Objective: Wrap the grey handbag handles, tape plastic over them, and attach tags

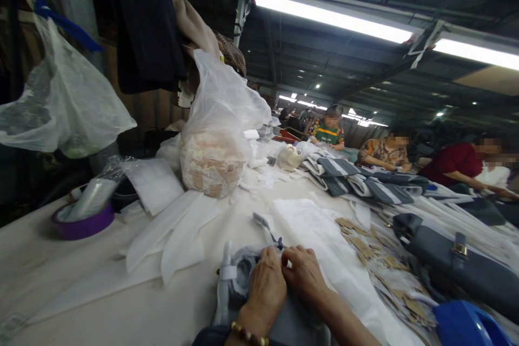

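A grey item (290, 321), perhaps a bag, lies at the table's near edge, with a white-wrapped strap (224, 286) along its left side. My left hand (267, 281), with a beaded bracelet at the wrist, rests on its upper part beside a coil in clear wrapping (243, 270). Close against it is my right hand (303, 273), its fingers curled inward. The fingertips of both hands meet near a small dark knotted strap (271, 230). Whatever lies between the fingers is too small and hidden to name.
On the pale table (81, 319) lie purple tape (83, 223), white sheets (174, 232) and a plastic-bagged bundle (214, 162). To the right are brown card pieces (365, 248), a grey bag (458, 254), a blue object (466, 324) and stacked grey pieces (344, 173). Several people sit beyond.
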`<state>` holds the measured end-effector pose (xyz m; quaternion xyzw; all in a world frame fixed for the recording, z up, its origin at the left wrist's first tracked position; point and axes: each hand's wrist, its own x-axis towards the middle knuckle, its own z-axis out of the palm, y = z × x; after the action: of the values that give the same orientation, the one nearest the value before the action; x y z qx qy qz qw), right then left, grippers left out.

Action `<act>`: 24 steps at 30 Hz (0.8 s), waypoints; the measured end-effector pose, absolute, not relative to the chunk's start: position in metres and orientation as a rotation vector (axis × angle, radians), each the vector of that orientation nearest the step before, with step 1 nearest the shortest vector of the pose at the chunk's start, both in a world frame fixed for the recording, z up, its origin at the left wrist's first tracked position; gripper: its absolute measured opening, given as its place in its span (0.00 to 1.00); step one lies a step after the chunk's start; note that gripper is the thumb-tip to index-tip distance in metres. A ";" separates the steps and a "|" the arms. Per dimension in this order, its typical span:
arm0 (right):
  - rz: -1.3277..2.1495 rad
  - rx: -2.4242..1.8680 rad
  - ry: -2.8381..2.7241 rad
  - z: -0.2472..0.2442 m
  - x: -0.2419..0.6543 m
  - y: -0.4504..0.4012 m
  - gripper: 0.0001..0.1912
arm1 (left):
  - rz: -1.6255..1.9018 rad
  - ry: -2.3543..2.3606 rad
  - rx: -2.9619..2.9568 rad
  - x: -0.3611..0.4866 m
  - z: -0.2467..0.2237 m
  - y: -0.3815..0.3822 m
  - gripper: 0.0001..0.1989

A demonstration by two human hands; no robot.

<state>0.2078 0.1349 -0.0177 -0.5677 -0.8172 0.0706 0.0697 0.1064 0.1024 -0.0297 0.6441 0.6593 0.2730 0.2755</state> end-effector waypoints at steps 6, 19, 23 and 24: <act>0.406 -1.707 -2.411 -0.021 0.209 0.137 0.06 | 0.797 1.708 1.619 0.101 -0.032 0.111 0.24; 0.639 -1.688 -2.165 -0.025 0.215 0.137 0.16 | 0.720 1.828 1.585 0.110 -0.040 0.126 0.17; 0.696 -1.743 -2.091 -0.026 0.215 0.141 0.19 | 0.683 1.859 1.598 0.110 -0.039 0.124 0.17; 0.692 -1.758 -2.077 -0.026 0.215 0.141 0.17 | 0.685 1.871 1.598 0.110 -0.039 0.124 0.17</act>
<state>0.2149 0.1411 -0.0257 -0.6173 -0.7295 0.2431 0.1663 0.1097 0.1238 -0.0392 0.5990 0.7010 0.2567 0.2896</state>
